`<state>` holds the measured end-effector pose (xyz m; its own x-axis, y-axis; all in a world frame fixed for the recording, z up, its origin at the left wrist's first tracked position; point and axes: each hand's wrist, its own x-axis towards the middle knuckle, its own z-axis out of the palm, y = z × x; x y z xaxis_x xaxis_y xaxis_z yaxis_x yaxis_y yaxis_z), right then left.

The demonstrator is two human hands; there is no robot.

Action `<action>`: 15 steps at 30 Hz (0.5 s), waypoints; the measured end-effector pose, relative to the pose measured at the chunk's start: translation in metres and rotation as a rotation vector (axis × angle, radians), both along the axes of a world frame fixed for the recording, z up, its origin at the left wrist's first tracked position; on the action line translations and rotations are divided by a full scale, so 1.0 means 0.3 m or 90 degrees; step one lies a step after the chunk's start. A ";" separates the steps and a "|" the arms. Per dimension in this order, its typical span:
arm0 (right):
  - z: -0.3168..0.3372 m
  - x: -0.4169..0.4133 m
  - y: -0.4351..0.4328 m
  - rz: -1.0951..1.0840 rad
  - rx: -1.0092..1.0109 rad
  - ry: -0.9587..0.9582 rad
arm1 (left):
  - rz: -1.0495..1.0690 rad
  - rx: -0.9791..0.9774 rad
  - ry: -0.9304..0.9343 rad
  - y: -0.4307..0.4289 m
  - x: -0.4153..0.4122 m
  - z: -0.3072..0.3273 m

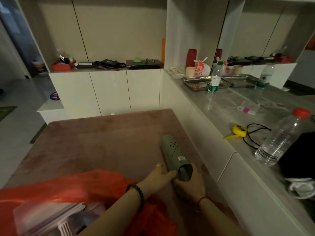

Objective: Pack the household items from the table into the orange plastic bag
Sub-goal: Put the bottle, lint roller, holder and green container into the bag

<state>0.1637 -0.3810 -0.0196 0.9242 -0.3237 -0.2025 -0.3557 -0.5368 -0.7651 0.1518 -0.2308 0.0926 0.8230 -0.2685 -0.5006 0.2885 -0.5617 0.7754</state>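
Observation:
A grey-green cylinder (173,150) with rows of small holes lies on the pinkish-brown table (95,142), its dark end toward me. My right hand (190,181) wraps around that near end. My left hand (159,176) touches the cylinder's left side with its fingers stretched along it. The orange plastic bag (71,186) sits open at the table's near edge, below my left forearm. Inside it I see a clear lidded box (42,212) and a pale ribbed item (65,229).
A grey counter (238,103) runs along the right, higher than the table. On it stand two water bottles (283,137) (215,77), a yellow tape measure (238,130), a black cord, a metal tray (196,82) and a black object. White cabinets stand behind.

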 end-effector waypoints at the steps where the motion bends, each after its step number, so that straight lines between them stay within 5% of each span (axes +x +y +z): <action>1: 0.027 -0.016 0.007 -0.011 0.046 -0.038 | 0.032 -0.043 0.010 0.000 -0.011 0.015; 7: 0.326 -0.230 0.111 0.082 0.158 -0.306 | 0.261 -0.403 -0.012 0.024 -0.113 0.122; 10: 0.447 -0.374 0.186 0.219 0.129 -0.342 | 0.375 -0.477 -0.090 0.081 -0.220 0.205; 12: 0.501 -0.446 0.229 0.305 0.217 -0.329 | 0.398 -0.500 -0.143 0.152 -0.291 0.249; 15: 0.561 -0.525 0.296 0.278 0.318 -0.354 | 0.384 -0.505 -0.230 0.307 -0.385 0.314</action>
